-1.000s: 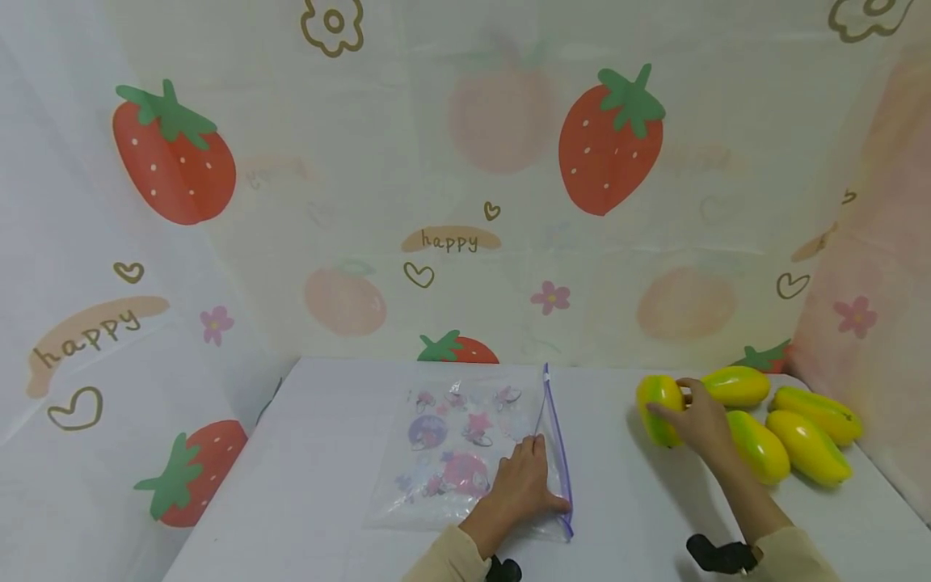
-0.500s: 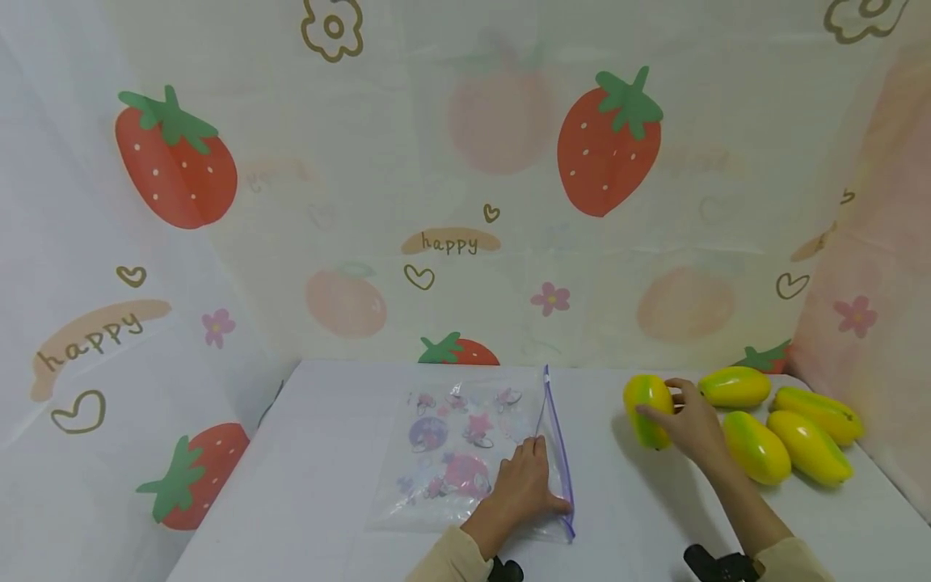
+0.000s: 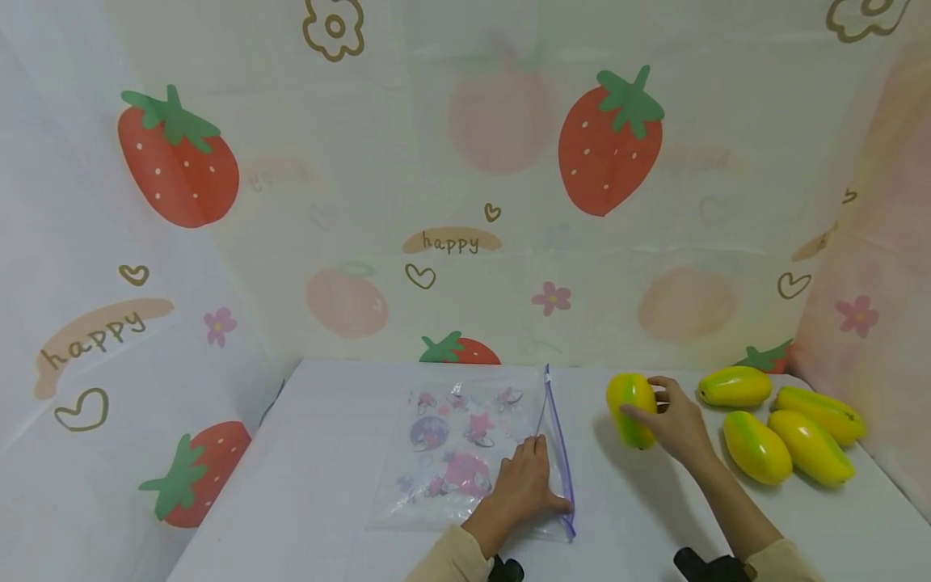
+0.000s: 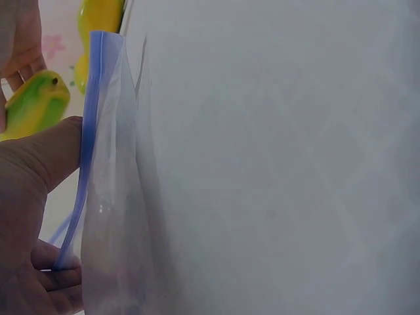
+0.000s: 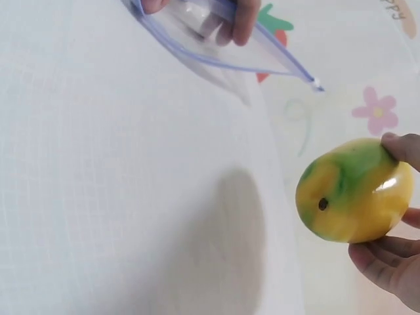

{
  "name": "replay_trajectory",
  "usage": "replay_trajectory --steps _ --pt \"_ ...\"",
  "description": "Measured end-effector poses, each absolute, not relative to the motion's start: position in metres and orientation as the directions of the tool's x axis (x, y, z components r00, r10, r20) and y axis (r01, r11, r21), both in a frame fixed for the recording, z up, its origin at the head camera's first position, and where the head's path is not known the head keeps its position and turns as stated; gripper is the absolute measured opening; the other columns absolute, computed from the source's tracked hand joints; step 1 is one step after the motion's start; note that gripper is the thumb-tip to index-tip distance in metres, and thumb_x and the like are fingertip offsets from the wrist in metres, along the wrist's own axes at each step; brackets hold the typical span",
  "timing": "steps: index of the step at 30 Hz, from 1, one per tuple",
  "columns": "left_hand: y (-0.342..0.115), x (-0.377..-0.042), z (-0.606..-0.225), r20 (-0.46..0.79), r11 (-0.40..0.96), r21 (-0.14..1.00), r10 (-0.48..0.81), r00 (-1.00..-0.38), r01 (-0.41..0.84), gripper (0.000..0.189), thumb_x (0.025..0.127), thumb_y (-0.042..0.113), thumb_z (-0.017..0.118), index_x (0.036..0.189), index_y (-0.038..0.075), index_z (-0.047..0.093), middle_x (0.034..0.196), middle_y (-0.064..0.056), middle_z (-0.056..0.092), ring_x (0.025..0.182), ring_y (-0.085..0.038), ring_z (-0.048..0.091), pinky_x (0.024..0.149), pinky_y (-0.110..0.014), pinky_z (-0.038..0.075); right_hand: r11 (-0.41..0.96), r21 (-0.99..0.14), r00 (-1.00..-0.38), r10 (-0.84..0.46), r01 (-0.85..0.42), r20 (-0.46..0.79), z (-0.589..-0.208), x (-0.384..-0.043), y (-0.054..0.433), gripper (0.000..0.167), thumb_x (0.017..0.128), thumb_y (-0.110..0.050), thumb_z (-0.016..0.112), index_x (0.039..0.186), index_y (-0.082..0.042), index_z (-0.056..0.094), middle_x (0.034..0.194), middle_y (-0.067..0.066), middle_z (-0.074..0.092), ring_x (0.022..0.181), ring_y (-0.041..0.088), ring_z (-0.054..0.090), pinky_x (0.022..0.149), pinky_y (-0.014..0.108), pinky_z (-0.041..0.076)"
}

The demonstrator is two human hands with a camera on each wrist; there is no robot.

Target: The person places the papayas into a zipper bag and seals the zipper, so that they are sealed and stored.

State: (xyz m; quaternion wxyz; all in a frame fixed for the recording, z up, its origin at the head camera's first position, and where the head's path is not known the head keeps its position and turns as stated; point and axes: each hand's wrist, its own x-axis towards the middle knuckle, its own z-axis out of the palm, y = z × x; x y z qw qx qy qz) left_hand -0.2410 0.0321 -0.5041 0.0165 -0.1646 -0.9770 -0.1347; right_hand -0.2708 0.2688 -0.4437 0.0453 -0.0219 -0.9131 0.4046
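Note:
A clear zip bag [image 3: 436,453] with pink and purple cartoon prints lies on the white table, its purple zip edge [image 3: 558,428] facing right. My left hand [image 3: 520,485] holds the bag at that edge, thumb on the zip strip and fingers by the gap. The bag's mouth [image 5: 216,39] stands parted in the right wrist view. To the right of it, my right hand [image 3: 676,424] grips a yellow-green mango [image 3: 631,411] between thumb and fingers. Its shadow falls on the table in the right wrist view, with the mango [image 5: 354,190] raised above.
Several more mangoes [image 3: 810,449] lie grouped at the table's right end, behind my right forearm. A curtain [image 3: 509,162] printed with strawberries hangs behind the white table [image 3: 291,485] and along its sides.
My right hand has carried the mango left, away from the other mangoes and closer to the bag. The left hand has stayed in place on the bag.

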Motion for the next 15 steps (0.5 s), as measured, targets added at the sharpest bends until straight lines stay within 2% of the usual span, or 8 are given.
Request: replay_trajectory --steps 8,15 --pt "0.031 -0.243 -0.506 0.087 0.907 0.258 0.321 -0.943 0.333 0.105 0.059 0.053 0.088 0.137 -0.004 0.045 0.128 -0.017 0.056 0.113 -0.027 0.057 0.082 -0.040 0.052 0.662 -0.748 -0.992 0.061 -0.045 0.114 -0.439 -0.273 0.254 0.075 0.088 -0.041 0.069 0.140 0.002 0.037 0.131 0.034 0.053 0.109 0.042 0.059 0.083 0.044 0.057" --pt "0.033 -0.244 -0.505 0.042 0.906 0.281 0.318 -0.947 0.317 0.105 0.061 0.052 0.088 0.138 -0.003 0.044 0.131 -0.017 0.054 0.116 -0.028 0.056 0.087 -0.042 0.051 0.650 -0.757 -0.992 0.042 -0.065 0.121 -0.440 -0.274 0.243 0.073 0.087 -0.039 0.071 0.139 0.001 0.039 0.129 0.033 0.056 0.107 0.040 0.061 0.082 0.043 0.057"
